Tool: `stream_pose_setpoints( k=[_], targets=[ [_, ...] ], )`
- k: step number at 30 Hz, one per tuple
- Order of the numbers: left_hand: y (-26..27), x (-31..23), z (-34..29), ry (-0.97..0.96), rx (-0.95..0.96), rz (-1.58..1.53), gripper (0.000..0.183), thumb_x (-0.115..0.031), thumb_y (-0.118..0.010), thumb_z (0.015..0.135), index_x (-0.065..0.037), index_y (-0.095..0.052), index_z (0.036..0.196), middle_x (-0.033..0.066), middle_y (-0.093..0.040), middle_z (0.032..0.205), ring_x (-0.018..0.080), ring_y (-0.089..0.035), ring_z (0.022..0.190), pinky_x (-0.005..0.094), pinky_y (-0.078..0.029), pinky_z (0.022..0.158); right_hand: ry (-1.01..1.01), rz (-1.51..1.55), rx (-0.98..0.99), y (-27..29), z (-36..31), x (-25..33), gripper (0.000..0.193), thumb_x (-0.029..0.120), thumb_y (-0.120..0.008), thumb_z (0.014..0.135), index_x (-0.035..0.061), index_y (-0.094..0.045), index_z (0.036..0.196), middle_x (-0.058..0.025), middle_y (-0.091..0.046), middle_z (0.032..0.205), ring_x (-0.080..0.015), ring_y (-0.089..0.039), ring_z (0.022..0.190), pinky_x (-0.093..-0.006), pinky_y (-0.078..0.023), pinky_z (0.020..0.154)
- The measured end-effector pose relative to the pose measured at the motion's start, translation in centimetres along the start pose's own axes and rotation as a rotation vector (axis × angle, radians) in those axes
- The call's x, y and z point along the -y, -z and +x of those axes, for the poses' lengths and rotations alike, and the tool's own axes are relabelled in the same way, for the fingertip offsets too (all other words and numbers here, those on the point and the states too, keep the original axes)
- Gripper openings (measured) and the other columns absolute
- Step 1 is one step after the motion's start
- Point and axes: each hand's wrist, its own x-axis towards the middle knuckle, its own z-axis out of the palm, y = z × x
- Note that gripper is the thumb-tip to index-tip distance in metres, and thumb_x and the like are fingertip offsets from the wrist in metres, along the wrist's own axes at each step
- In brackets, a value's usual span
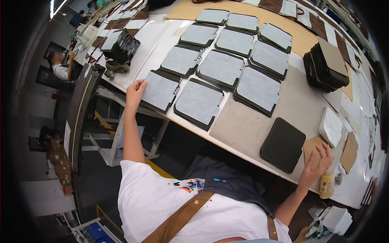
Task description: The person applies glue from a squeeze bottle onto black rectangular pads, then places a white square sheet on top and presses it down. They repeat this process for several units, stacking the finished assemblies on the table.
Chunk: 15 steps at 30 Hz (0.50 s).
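Black panels with light grey facing lie in rows across the table, some overlapping in small stacks. My left hand (136,94) is closed at the outer corner of the front-left panel (160,90), its fingers curled at that edge. To the right, my right hand (319,164) is raised with fingers apart and holds nothing. It hovers by a brown card piece (311,150), beside a plain black panel (283,144) at the table's front edge. Another grey-faced panel (198,102) lies in the front row between my hands.
A tall stack of black pieces (324,69) stands at the right, under brown card. A white folded pad (331,126) and a yellowish bottle (326,185) sit near my right hand. At the far left, more stacked panels (120,45) rest beside the table edge. A seated person (61,69) works beyond.
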Motion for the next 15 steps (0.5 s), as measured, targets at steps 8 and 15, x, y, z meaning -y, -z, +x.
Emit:
stream_pose_setpoints(
  k=[8, 15],
  targets=[
    [-0.9, 2.8, 1.7, -0.238, -0.270, 0.503, 0.028, -0.022, -0.068, 0.093, -0.006, -0.069, 0.116, 0.0075, -0.070, 0.102, 0.0211, -0.065, 0.094, 0.0333, -0.050, 0.088, -0.056, -0.405, -0.128, 5.1, -1.4, -6.2, 0.029, 0.019, -0.063, 0.098, 0.0016, -0.064, 0.120, -0.0101, -0.062, 0.131, -0.0270, -0.054, 0.125, -0.0458, -0.029, 0.114],
    [-4.9, -4.8, -2.4, -0.592, -0.337, 0.493, 0.018, -0.013, -0.065, 0.092, -0.009, -0.071, 0.109, 0.0072, -0.069, 0.108, 0.0307, -0.061, 0.107, 0.0412, -0.043, 0.098, -0.630, -0.206, -0.095, 10.2, -8.6, -17.3, 0.047, 0.036, -0.057, 0.101, 0.0049, -0.057, 0.137, -0.0140, -0.056, 0.139, -0.0300, -0.050, 0.130, -0.0388, -0.034, 0.112]
  ],
)
